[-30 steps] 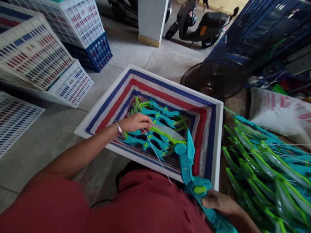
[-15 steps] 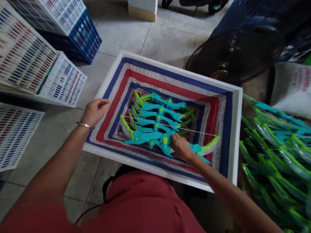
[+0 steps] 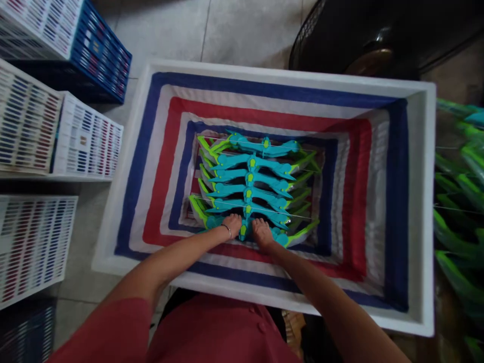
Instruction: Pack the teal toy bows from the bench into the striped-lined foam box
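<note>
Several teal and lime-green toy bows with white strings lie in a row in a deep white bin [image 3: 280, 74] lined with striped cloth. At the near end of the row is the nearest toy bow [image 3: 243, 232]. My left hand [image 3: 232, 225] is closed on its teal body, left of the lime centre piece. My right hand [image 3: 262, 233] grips the same body just right of that piece. Both sets of fingertips are partly hidden. Farther back, another toy bow [image 3: 266, 144] rests at the row's far end.
White and blue slatted crates [image 3: 87, 136] are stacked on the left. A dark round fan [image 3: 351, 40] stands beyond the bin's far right side. More green and teal toy bows [image 3: 461, 227] are piled to the right. Grey tiled floor [image 3: 245, 30] shows behind the bin.
My left hand has come from the bin's left rim down to the nearest toy bow. That bow now sits lower and in line with the others. The view has moved closer.
</note>
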The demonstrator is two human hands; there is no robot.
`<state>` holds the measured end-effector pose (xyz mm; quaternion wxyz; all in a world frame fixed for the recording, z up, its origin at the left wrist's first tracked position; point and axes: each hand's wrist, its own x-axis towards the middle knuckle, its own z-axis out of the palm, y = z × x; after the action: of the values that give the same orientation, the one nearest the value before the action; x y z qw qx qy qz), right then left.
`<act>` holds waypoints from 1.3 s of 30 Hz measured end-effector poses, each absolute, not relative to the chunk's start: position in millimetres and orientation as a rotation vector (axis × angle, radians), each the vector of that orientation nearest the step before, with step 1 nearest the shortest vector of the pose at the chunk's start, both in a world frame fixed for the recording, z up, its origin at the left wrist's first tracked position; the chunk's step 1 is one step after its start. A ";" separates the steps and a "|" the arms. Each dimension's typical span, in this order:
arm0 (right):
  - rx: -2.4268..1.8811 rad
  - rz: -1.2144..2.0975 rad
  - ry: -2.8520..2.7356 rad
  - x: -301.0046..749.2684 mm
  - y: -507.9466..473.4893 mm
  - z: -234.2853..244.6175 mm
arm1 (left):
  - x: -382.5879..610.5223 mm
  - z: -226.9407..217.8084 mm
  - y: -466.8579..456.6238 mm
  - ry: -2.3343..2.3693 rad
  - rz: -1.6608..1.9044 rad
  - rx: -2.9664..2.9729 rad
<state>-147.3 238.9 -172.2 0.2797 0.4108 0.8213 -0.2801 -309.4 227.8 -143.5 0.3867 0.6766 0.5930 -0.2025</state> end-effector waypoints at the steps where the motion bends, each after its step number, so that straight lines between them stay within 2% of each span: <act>1: 1.109 -0.756 2.200 -146.9 239.5 -176.9 | -305.9 -153.7 229.2 1.525 -0.553 1.710; 6: 1.150 -0.780 2.158 -136.2 241.3 -198.0 | -296.9 -186.4 228.3 1.581 -0.655 1.667; 14: 1.167 -0.823 2.100 -118.7 248.5 -224.8 | -301.3 -202.0 215.1 1.582 -0.569 1.683; 39: 1.197 -0.863 2.049 -119.2 241.3 -226.4 | -314.5 -221.6 210.7 1.560 -0.441 1.597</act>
<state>-119.2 241.3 -226.4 0.3034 0.4517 0.7732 -0.3258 -314.5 210.7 -221.6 0.4195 0.6371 0.6223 -0.1758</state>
